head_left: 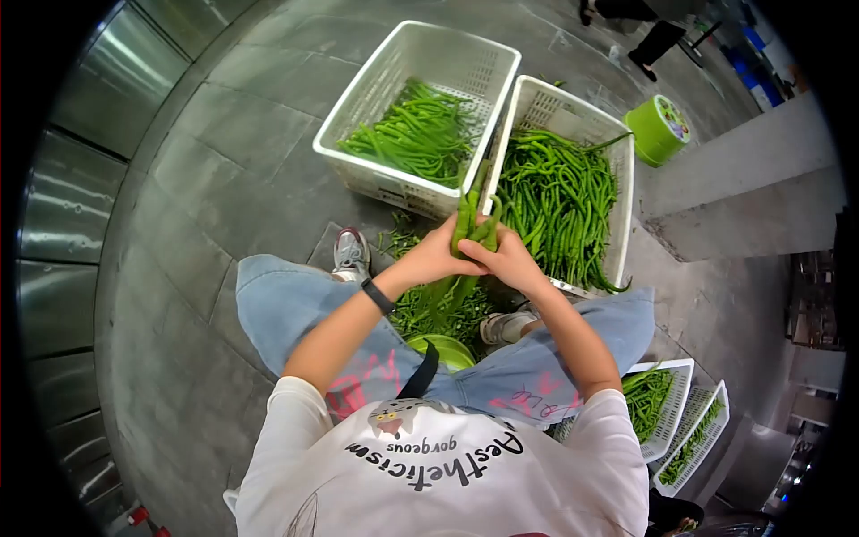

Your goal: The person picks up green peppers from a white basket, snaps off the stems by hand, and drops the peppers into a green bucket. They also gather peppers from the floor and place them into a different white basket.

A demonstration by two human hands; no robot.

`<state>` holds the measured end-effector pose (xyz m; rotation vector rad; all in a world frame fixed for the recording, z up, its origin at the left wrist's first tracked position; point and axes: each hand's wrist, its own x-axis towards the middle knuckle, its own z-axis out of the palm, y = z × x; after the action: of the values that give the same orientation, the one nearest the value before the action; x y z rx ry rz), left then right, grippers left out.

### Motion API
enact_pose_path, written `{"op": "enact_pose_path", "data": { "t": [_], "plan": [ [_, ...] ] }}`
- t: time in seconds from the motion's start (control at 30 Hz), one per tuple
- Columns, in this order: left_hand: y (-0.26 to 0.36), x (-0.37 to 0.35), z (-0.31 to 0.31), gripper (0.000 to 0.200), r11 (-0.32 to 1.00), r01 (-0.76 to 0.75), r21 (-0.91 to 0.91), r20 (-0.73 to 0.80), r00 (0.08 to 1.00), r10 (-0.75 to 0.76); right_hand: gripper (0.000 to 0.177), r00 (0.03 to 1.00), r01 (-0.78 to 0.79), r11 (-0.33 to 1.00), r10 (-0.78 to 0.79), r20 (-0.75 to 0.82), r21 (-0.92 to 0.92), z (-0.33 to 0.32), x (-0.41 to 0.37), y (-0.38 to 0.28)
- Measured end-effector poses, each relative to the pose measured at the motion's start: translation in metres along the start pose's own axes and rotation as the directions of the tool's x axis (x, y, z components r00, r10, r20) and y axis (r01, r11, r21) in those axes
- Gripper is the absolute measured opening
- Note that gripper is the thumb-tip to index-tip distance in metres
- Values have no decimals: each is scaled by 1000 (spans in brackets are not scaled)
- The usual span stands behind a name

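A bunch of long green chili peppers (pixel 467 219) is held upright in front of me, between both hands. My left hand (pixel 437 252) is closed around the bunch from the left, with a dark band on its wrist. From the right, my right hand (pixel 506 255) grips the same bunch, its thumb across the front. Just beyond the hands stand two white plastic crates. The left crate (pixel 353 166) has a layer of green peppers (pixel 416 130) inside; the right crate (pixel 626 210) is filled higher with longer, curled green peppers (pixel 555 201).
Green scraps (pixel 447 313) lie on the floor between my shoes. Below them shows a lime-green rim (pixel 447 351). A green bucket or stool (pixel 656 132) stands by a pale pillar (pixel 743 170). Behind me on the right are two smaller white baskets (pixel 682 394) with green peppers. Another person's legs (pixel 658 45) show far off.
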<state>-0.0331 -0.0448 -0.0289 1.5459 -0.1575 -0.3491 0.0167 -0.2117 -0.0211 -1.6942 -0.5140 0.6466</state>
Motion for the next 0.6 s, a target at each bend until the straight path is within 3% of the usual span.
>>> {"op": "enact_pose_path", "data": {
  "t": [0.03,0.07,0.1,0.17,0.27,0.4,0.5,0.6],
  "plan": [
    [-3,0,0,83,999,-21,-46,-5,1000,21,40,998,66,997,-65,-17,28,2,0,5],
    [-6,1,1,83,995,-45,-94,-8,999,44,42,999,-53,966,49,24,253,0,-2,8],
    [-6,3,1,83,987,-72,-142,-11,997,72,35,1000,-3,963,10,-26,271,-1,-2,8],
    [-5,6,0,76,972,-24,-235,10,1000,27,26,994,-61,898,92,-51,435,-8,-6,1],
    [-3,6,6,61,946,-9,-323,-15,1000,5,20,995,8,923,31,-95,385,-11,-7,6],
    [-8,8,8,43,956,60,-286,1,998,-62,17,989,-49,922,97,-109,383,-15,-6,15],
    [-10,11,7,31,960,127,-250,-14,991,-135,15,986,37,985,-9,-167,166,-24,-4,17],
    [-9,11,7,27,957,163,-238,5,986,-167,15,991,-46,960,78,-107,275,-31,-9,5]
  ]
}}
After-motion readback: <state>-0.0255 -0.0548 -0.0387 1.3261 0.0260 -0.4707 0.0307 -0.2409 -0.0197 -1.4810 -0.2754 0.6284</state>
